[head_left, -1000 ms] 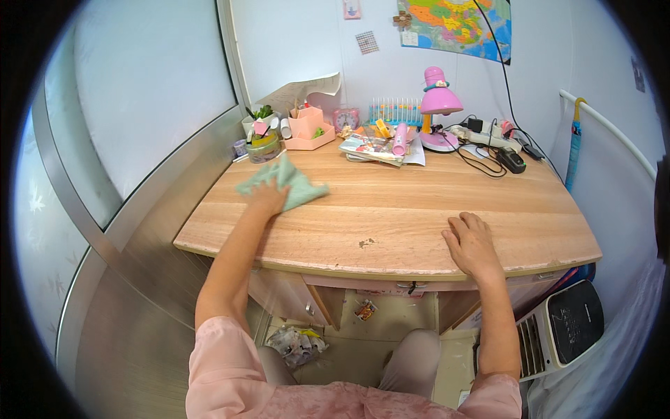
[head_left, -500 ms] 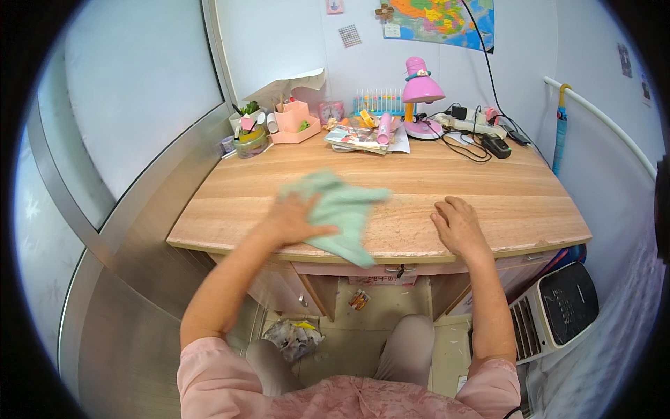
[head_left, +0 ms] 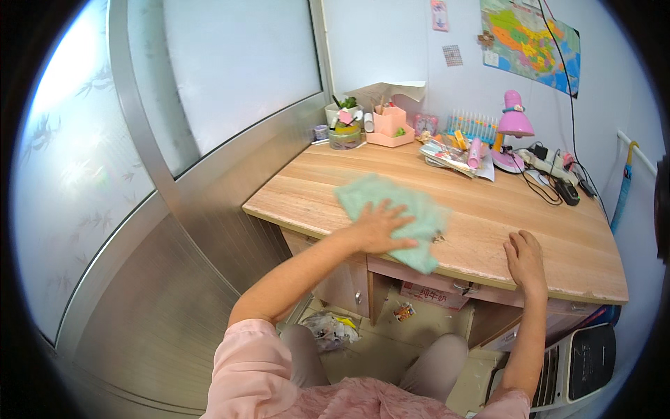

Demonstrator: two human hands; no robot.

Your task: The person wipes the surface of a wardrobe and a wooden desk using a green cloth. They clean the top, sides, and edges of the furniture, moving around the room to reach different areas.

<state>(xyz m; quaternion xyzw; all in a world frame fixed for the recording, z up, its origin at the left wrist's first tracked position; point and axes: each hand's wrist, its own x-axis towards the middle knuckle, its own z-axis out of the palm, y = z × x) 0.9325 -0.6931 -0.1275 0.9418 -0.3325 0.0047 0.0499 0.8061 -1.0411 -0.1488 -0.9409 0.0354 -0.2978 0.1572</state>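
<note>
My left hand (head_left: 382, 227) lies on a pale green cloth (head_left: 370, 192), fingers spread and palm down, pressing it against the wooden desk top (head_left: 307, 188). The cloth is rumpled and slightly blurred, and its near corner hangs at the desk's front edge. Close to that edge on the right, my right hand (head_left: 525, 262) rests on the bare wood with its fingers loosely bent and nothing in them. Between the two hands, small dark marks or bits beside the cloth are too small to name.
Along the back stand a pink organizer (head_left: 391, 129), a plant pot (head_left: 340, 112), stacked papers and books (head_left: 447, 157), a pink lamp (head_left: 515, 126) and a power strip with cables (head_left: 551, 167). A metal-framed partition (head_left: 230, 146) borders the left. Below are a plastic bag (head_left: 331, 329) and a white appliance (head_left: 586, 359).
The view has turned left, so the desk appears farther right and tilted. My left hand has slid slightly rightward with the cloth, its fingers wider apart. My right hand stays near the front edge.
</note>
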